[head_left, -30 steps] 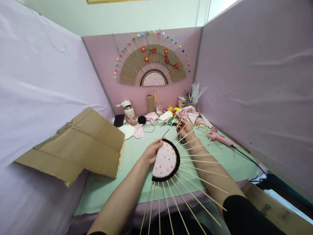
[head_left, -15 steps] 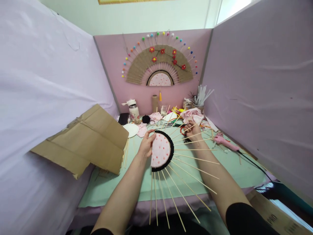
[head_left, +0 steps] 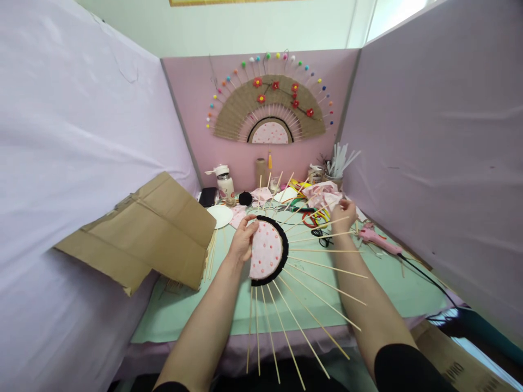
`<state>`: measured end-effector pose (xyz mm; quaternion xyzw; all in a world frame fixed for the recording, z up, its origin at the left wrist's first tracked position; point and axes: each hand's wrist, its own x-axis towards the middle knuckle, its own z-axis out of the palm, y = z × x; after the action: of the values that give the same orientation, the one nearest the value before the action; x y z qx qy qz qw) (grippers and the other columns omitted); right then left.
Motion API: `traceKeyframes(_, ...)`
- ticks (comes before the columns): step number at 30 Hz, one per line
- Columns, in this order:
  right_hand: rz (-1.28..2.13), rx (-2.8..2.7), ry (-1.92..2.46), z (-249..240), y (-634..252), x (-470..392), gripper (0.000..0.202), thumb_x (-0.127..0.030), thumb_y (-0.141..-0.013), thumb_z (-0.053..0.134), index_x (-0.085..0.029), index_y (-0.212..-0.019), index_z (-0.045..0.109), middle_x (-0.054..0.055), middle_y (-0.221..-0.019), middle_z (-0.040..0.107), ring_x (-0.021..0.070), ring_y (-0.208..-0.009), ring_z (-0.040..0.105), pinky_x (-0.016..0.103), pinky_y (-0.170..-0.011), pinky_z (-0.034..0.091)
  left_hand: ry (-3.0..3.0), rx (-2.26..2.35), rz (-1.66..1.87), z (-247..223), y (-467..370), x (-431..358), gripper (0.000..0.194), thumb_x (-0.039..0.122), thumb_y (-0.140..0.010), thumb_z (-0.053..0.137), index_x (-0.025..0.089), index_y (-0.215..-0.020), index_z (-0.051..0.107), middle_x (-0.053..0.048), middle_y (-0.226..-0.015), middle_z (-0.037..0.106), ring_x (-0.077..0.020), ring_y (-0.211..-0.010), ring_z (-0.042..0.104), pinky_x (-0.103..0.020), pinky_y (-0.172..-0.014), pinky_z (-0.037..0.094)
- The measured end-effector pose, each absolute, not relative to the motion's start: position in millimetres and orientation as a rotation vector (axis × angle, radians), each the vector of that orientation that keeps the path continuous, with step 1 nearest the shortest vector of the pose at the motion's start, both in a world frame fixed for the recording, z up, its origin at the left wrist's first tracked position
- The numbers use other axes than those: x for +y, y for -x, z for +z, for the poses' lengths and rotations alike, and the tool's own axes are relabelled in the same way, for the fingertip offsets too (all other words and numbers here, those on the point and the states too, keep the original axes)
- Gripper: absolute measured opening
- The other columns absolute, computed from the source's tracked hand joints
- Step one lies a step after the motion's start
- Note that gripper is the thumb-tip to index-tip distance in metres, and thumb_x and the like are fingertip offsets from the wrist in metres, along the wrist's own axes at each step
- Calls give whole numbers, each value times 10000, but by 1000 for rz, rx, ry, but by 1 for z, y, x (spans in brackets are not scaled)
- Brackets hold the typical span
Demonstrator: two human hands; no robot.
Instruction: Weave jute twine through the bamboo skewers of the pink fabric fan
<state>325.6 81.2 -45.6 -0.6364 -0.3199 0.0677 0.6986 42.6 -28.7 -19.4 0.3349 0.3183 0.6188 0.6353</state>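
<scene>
My left hand [head_left: 244, 239] is closed on the straight side of a handmade fan [head_left: 267, 251], thumb in front. The fan is a half disc of pink dotted cloth with a black rim [head_left: 285, 247]. Thin wooden sticks [head_left: 327, 264] spread out from that rim, away from me, to the right and towards me. Near the tips of the upper right sticks is my right hand [head_left: 344, 214], its fingers curled together. What they pinch, if anything, I cannot make out. Black cord [head_left: 321, 237] and red-handled scissors [head_left: 312, 219] lie just left of it.
A pink glue gun [head_left: 378, 239] with a black cable lies at right. Folded cardboard [head_left: 163, 234] leans at left by a white disc [head_left: 220, 216]. Behind stand a bottle [head_left: 224, 185] and a pot of white sticks [head_left: 337, 177]. A finished fan [head_left: 269, 103] hangs on the back panel.
My right hand has moved right, away from the black cord and scissors, which now show more fully. My left hand keeps hold of the fan, which has hardly shifted.
</scene>
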Motion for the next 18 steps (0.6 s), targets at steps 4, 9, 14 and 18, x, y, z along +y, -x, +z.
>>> traceKeyframes(4,387,-1100,1193,-34,-276,60,315,-148,-658,608,-180,-967,552,135,-1219,517,266,-1209,391,417,-1027,283,-775,728,1367,-23,-48,-29,470,235,-594,786,208,-984,525,43,-676,630,-92,-562,587,-199,-554,442)
traceKeyframes(9,1377,-1351,728,-36,-211,28,294,-255,-662,685,-226,-950,637,45,-998,663,224,-969,588,345,-839,467,-781,763,1337,-24,-55,-31,451,228,-598,783,190,-967,528,26,-691,638,-98,-571,592,-209,-564,450)
traceKeyframes(14,1600,-1367,692,-44,-205,20,271,-309,-571,777,-199,-790,662,0,-704,675,146,-597,596,256,-565,485,-788,774,1346,-21,-55,-34,462,225,-600,782,179,-986,532,24,-678,637,-98,-564,587,-213,-560,452)
traceKeyframes(18,1579,-1344,736,-42,-222,27,219,-355,-663,736,-169,-741,651,-26,-617,635,79,-476,516,172,-437,374,-790,763,1351,-20,-56,-34,478,204,-605,777,167,-1022,546,21,-675,639,-94,-563,586,-213,-569,451)
